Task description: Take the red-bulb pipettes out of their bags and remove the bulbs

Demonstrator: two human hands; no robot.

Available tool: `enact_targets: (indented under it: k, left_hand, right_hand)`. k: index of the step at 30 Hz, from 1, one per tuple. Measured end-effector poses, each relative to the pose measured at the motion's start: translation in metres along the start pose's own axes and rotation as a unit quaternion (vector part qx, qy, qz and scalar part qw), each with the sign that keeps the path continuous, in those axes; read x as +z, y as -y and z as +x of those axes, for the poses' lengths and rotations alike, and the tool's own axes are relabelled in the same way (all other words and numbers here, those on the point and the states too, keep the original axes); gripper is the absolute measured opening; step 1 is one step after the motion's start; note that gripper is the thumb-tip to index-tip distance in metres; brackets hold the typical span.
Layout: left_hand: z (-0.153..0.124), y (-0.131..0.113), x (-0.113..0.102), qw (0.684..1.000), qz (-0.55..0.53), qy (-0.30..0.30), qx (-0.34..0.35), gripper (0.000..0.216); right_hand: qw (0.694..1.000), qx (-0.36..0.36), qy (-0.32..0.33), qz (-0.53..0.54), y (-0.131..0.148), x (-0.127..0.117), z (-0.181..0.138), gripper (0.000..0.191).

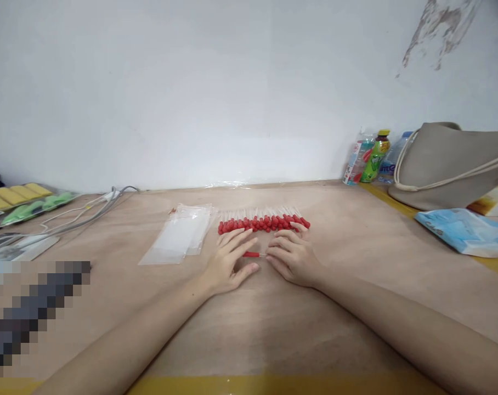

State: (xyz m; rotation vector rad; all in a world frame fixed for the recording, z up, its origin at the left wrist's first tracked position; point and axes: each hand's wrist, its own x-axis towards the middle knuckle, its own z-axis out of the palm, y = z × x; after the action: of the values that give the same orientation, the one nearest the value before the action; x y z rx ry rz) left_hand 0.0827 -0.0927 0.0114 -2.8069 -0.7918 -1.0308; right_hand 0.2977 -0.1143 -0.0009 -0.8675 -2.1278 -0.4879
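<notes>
A row of thin sticks with red ends [257, 223] and pale, see-through stems lies on the table, the red ends toward me. One single red-ended stick [251, 254] lies crosswise between my hands, its thin pale end pointing right. My left hand [232, 260] rests palm down with fingers spread, over the left part of this stick. My right hand [293, 258] is also palm down, fingers apart and bent, its fingertips at the pale end; whether they touch it I cannot tell. Clear plastic bags [179, 233] lie flat to the left of the row.
Grey and white cables [96, 211] and packs of yellow and green items [22, 197] lie at the left. Back right stand bottles [374, 159] beside a grey-beige bag [454, 164], with a blue-white packet [465, 233] in front. A white wall [232, 99] closes the back.
</notes>
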Motion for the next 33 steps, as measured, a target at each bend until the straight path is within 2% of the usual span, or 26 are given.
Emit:
enact_targets:
  k: [3, 6, 11, 18, 28, 33]
  left_hand:
    - [0.003, -0.002, 0.007, 0.998, 0.051, -0.003, 0.025, 0.021]
    - [0.005, -0.001, 0.011, 0.997, 0.065, -0.017, 0.040, 0.016]
    - [0.004, -0.002, 0.011, 0.995, 0.073, -0.021, 0.058, 0.014]
    - [0.003, -0.007, 0.008, 0.993, 0.103, 0.021, 0.055, 0.015]
    - [0.003, -0.012, 0.003, 0.991, 0.109, 0.046, 0.057, 0.019]
    - [0.002, -0.012, 0.001, 0.990, 0.115, 0.045, 0.065, 0.021]
  right_hand:
    - [1.000, -0.004, -0.001, 0.012, 0.002, 0.001, 0.000, 0.011]
    - [1.000, -0.006, 0.003, 0.026, 0.002, 0.004, -0.001, 0.012]
    - [0.997, -0.038, 0.015, 0.068, -0.003, 0.012, -0.002, 0.023]
    - [0.990, -0.062, 0.005, 0.124, -0.003, 0.017, -0.004, 0.018]
    - [0.989, -0.098, -0.015, 0.109, -0.002, 0.013, -0.005, 0.011]
    - [0.990, -0.110, 0.000, 0.094, -0.003, 0.011, -0.007, 0.014]
